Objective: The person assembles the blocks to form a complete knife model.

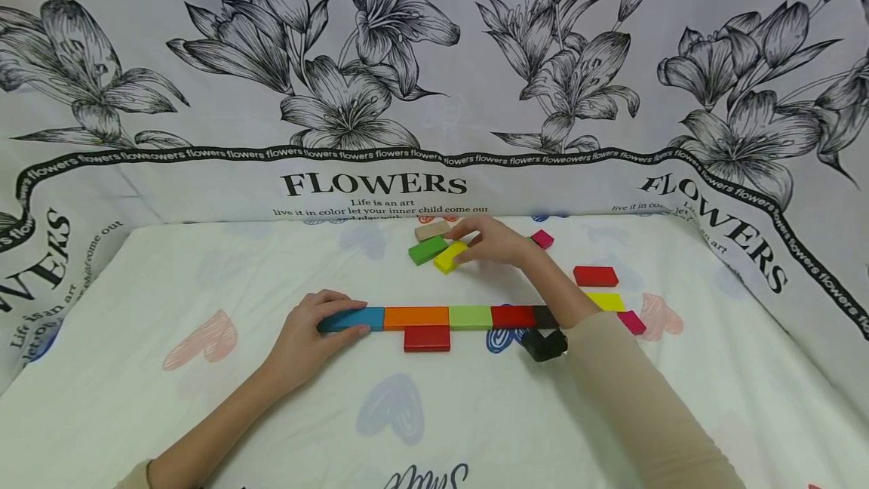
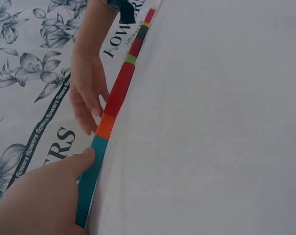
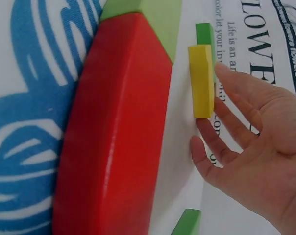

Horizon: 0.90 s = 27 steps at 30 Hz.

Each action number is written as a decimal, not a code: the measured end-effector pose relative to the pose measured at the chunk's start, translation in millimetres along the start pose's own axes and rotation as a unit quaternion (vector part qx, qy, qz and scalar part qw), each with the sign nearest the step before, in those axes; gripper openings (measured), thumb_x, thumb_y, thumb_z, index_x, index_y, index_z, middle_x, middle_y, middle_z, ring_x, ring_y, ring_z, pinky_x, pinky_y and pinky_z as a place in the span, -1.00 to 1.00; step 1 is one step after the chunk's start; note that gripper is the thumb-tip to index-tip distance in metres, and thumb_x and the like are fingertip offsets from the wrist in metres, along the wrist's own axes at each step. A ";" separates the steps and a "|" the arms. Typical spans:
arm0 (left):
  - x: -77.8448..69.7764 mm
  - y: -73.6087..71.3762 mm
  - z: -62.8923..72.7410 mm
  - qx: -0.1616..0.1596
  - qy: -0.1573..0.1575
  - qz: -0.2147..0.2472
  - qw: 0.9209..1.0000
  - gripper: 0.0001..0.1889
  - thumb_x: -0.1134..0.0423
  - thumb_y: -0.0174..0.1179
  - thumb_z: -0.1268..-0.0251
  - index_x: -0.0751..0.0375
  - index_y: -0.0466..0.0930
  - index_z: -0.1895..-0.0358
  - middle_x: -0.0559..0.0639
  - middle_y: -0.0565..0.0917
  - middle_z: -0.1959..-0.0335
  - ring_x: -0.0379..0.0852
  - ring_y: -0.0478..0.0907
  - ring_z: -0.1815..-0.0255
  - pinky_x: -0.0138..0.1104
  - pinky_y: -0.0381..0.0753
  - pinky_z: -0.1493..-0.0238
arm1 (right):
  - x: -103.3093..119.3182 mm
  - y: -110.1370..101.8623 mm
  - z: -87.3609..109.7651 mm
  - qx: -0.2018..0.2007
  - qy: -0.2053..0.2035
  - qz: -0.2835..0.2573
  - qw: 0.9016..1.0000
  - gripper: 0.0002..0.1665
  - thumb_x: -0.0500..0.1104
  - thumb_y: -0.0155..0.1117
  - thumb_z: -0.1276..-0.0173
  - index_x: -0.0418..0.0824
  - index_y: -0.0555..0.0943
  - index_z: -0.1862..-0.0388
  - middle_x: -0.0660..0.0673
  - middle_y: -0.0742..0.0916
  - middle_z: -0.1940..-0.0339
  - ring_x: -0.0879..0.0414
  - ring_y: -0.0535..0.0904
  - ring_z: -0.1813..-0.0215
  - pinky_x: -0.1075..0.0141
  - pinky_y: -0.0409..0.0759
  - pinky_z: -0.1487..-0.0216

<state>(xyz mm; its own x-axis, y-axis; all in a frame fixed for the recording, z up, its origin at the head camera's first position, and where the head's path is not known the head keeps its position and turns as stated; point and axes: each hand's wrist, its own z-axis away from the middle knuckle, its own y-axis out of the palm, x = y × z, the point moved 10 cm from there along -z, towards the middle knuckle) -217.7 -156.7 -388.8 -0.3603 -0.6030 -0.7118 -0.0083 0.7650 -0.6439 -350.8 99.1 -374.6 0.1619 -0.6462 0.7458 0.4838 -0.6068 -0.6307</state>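
Note:
My left hand point(image 1: 305, 334) grips the blue block point(image 1: 356, 318) at the left end of a straight row, thumb on the near side and fingers on the far side. From there the row runs right through orange point(image 1: 416, 318), light green point(image 1: 470, 317), red point(image 1: 512, 316) and black point(image 1: 545, 316) blocks, its right part hidden by my right forearm. Behind the row, my right hand point(image 1: 494, 241) reaches with spread, bent fingers to a yellow block point(image 1: 451, 256), close against its side. A green block point(image 1: 428, 250) and a beige block point(image 1: 432, 230) lie beside the yellow one.
A second red block point(image 1: 427, 339) lies against the row's near side. Black pieces point(image 1: 545, 345) sit by my right forearm. Farther right are a red block point(image 1: 596, 276), a yellow block point(image 1: 606, 301) and pink blocks point(image 1: 632, 322). A flower-printed cloth point(image 1: 380, 112) hangs behind.

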 end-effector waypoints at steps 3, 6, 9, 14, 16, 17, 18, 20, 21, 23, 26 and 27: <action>0.0 0.4 -0.2 0.002 -0.003 0.001 1.000 -0.67 0.20 0.54 -0.27 0.05 0.83 -0.10 -0.01 0.72 -0.03 0.03 0.53 -0.13 -0.26 0.59 -0.03 | -3.0 2.0 2.5 0.003 0.011 0.000 1.000 -0.46 -0.25 0.46 -0.42 -0.27 0.63 -0.35 -0.24 0.66 -0.36 -0.20 0.57 -0.32 0.12 0.66 -0.27; 0.1 0.5 -0.4 0.002 -0.004 0.001 1.000 -0.67 0.20 0.54 -0.27 0.04 0.83 -0.10 -0.02 0.72 -0.03 0.02 0.53 -0.13 -0.26 0.58 -0.03 | -5.3 2.4 5.1 -0.001 0.013 0.003 1.000 -0.49 -0.24 0.48 -0.40 -0.27 0.65 -0.31 -0.23 0.69 -0.31 -0.18 0.56 -0.28 0.19 0.66 -0.21; 0.5 0.6 -0.4 0.003 -0.004 0.000 1.000 -0.67 0.19 0.54 -0.27 0.03 0.83 -0.10 -0.03 0.72 -0.03 0.02 0.53 -0.12 -0.26 0.58 -0.02 | -6.1 3.1 7.0 -0.005 0.009 0.005 1.000 -0.52 -0.24 0.49 -0.39 -0.28 0.68 -0.27 -0.24 0.72 -0.26 -0.16 0.56 -0.24 0.22 0.65 -0.16; 1.2 0.8 -0.5 0.007 -0.010 -0.001 1.000 -0.66 0.17 0.53 -0.28 0.02 0.83 -0.11 -0.02 0.72 -0.04 0.02 0.53 -0.13 -0.24 0.58 -0.04 | -7.1 5.0 8.0 -0.011 0.009 0.007 1.000 -0.54 -0.23 0.50 -0.38 -0.27 0.70 -0.25 -0.24 0.73 -0.23 -0.15 0.57 -0.20 0.18 0.61 -0.22; 0.9 0.6 -0.6 0.007 -0.012 -0.002 1.000 -0.67 0.16 0.53 -0.28 0.03 0.83 -0.11 -0.02 0.72 -0.05 0.03 0.53 -0.14 -0.23 0.58 -0.05 | -8.5 5.4 8.1 -0.015 0.014 0.010 1.000 -0.53 -0.22 0.50 -0.38 -0.26 0.70 -0.25 -0.24 0.72 -0.23 -0.15 0.58 -0.20 0.16 0.60 -0.26; 0.6 0.6 -0.7 0.007 -0.012 -0.002 1.000 -0.67 0.16 0.53 -0.28 0.03 0.83 -0.11 -0.02 0.72 -0.05 0.03 0.53 -0.15 -0.23 0.58 -0.06 | -9.2 5.4 8.2 -0.017 0.016 0.013 1.000 -0.53 -0.22 0.50 -0.38 -0.25 0.71 -0.25 -0.23 0.72 -0.23 -0.15 0.58 -0.20 0.15 0.60 -0.27; 0.4 0.5 -0.8 0.007 -0.012 -0.003 1.000 -0.67 0.16 0.53 -0.28 0.03 0.83 -0.11 -0.02 0.72 -0.05 0.03 0.53 -0.15 -0.22 0.58 -0.06 | -9.7 5.3 8.3 -0.020 0.018 0.016 1.000 -0.53 -0.21 0.51 -0.38 -0.25 0.71 -0.25 -0.23 0.72 -0.23 -0.15 0.58 -0.20 0.14 0.59 -0.27; 0.0 0.4 -1.0 0.007 -0.012 -0.004 1.000 -0.67 0.16 0.53 -0.28 0.03 0.83 -0.11 -0.02 0.72 -0.05 0.03 0.53 -0.15 -0.22 0.58 -0.06 | -9.3 5.0 9.2 -0.024 0.020 0.019 0.999 -0.53 -0.21 0.51 -0.38 -0.25 0.71 -0.25 -0.23 0.72 -0.22 -0.15 0.58 -0.18 0.14 0.59 -0.27; -0.2 0.4 -1.1 0.007 -0.011 -0.004 1.000 -0.67 0.17 0.53 -0.28 0.03 0.83 -0.10 -0.02 0.72 -0.04 0.03 0.53 -0.15 -0.22 0.58 -0.06 | -9.1 4.9 9.5 -0.025 0.020 0.019 0.999 -0.54 -0.21 0.51 -0.38 -0.25 0.71 -0.24 -0.23 0.73 -0.22 -0.15 0.58 -0.18 0.14 0.59 -0.26; -0.5 0.4 -1.2 0.007 -0.011 -0.004 1.000 -0.67 0.17 0.53 -0.28 0.03 0.83 -0.10 -0.02 0.72 -0.04 0.03 0.53 -0.15 -0.22 0.58 -0.06 | -8.1 5.1 10.3 -0.025 0.018 0.022 0.999 -0.54 -0.21 0.51 -0.37 -0.25 0.72 -0.23 -0.23 0.73 -0.21 -0.14 0.58 -0.16 0.14 0.60 -0.25; -0.9 0.4 -1.3 0.006 -0.009 -0.005 1.000 -0.67 0.17 0.53 -0.28 0.04 0.83 -0.10 -0.01 0.72 -0.04 0.03 0.53 -0.14 -0.22 0.58 -0.05 | -6.0 5.3 11.9 -0.027 0.010 0.026 0.999 -0.55 -0.19 0.52 -0.38 -0.25 0.72 -0.22 -0.24 0.73 -0.19 -0.14 0.59 -0.14 0.16 0.60 -0.22; -1.1 0.4 -1.3 0.006 -0.008 -0.005 1.000 -0.67 0.18 0.53 -0.28 0.04 0.83 -0.10 -0.01 0.72 -0.04 0.03 0.53 -0.14 -0.22 0.58 -0.05 | -5.4 5.4 12.7 -0.029 0.009 0.027 0.999 -0.55 -0.18 0.52 -0.38 -0.25 0.72 -0.22 -0.24 0.72 -0.18 -0.14 0.59 -0.13 0.16 0.61 -0.20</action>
<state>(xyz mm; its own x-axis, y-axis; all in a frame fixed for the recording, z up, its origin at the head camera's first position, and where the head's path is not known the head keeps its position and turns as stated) -218.5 -155.4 -387.9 -0.3461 -0.6142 -0.7092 -0.0010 0.7561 -0.6544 -338.1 105.2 -379.3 0.1701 -0.6864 0.7070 0.4249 -0.5962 -0.6811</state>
